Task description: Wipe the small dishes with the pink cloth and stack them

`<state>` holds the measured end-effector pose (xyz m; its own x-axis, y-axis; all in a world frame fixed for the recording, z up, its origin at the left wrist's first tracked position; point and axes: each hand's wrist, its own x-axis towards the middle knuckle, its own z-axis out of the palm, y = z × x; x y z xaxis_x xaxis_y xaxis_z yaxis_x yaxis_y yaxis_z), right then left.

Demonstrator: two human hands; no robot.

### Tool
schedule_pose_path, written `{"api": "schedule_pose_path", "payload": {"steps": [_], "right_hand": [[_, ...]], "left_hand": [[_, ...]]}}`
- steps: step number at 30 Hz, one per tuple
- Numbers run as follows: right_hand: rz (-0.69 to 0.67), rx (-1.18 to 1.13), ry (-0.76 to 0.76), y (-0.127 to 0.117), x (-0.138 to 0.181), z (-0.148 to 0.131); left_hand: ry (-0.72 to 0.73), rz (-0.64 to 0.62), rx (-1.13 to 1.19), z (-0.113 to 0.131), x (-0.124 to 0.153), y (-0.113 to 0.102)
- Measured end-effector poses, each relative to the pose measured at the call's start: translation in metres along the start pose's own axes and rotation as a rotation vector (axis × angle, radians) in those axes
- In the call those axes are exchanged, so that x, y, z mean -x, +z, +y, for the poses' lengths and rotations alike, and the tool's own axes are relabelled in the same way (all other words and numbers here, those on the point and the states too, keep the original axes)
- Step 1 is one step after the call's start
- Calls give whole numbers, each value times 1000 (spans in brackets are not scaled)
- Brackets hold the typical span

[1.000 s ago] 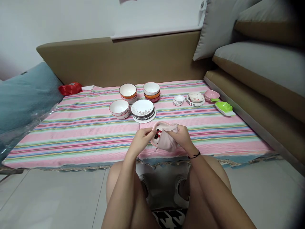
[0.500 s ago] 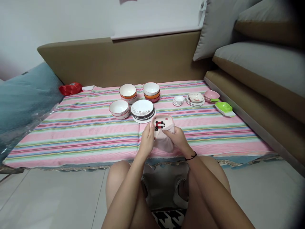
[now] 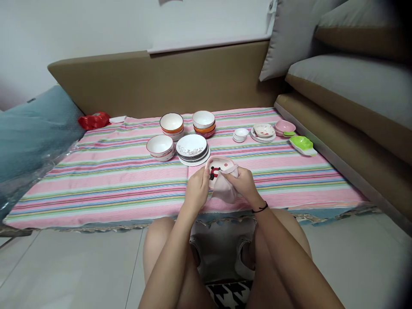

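A small pink-rimmed dish (image 3: 222, 162) with a cat picture is tilted up toward me above the striped cloth. My left hand (image 3: 198, 188) is closed on its left edge, thumb along the rim. In my right hand (image 3: 243, 183), a pale pink wiping cloth (image 3: 227, 189) is pinched and pressed onto the dish's face. The cloth hangs below and covers the lower right of the dish and most of its lettering. Just beyond my left hand stands a stack of plates (image 3: 192, 146).
Bowl stacks (image 3: 161, 146) stand left of the plates, with more bowls (image 3: 204, 119) behind. To the right are small white dishes (image 3: 240, 134), a plate stack (image 3: 263, 132), pink bowls (image 3: 285, 127) and a green leaf-shaped dish (image 3: 302, 144). A red bundle (image 3: 94, 121) lies far left.
My right hand has shifted slightly right and up, and the wiping cloth now covers more of the dish's lettering. My left hand keeps its hold on the dish.
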<state>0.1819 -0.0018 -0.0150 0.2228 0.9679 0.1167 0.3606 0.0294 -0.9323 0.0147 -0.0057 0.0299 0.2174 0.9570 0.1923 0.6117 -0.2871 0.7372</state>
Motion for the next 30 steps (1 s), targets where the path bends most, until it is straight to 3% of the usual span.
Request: {"api": "schedule_pose_path", "payload": {"steps": [7, 12, 18, 21, 24, 30], "right_hand": [[-37, 23, -43, -7, -3, 0], [-131, 74, -108, -8, -4, 3], [-97, 5, -58, -4, -3, 5], [-6, -16, -7, -2, -3, 9], [13, -46, 32, -1, -3, 13], [-50, -92, 56, -3, -2, 9]], "left_hand": [[114, -125, -70, 4, -2, -13], [62, -129, -61, -2, -4, -18], [-119, -52, 305, -11, -6, -13], [-213, -131, 540, -11, -7, -11], [-197, -188, 662, -11, -6, -8], [-98, -120, 674, -13, -6, -5]]}}
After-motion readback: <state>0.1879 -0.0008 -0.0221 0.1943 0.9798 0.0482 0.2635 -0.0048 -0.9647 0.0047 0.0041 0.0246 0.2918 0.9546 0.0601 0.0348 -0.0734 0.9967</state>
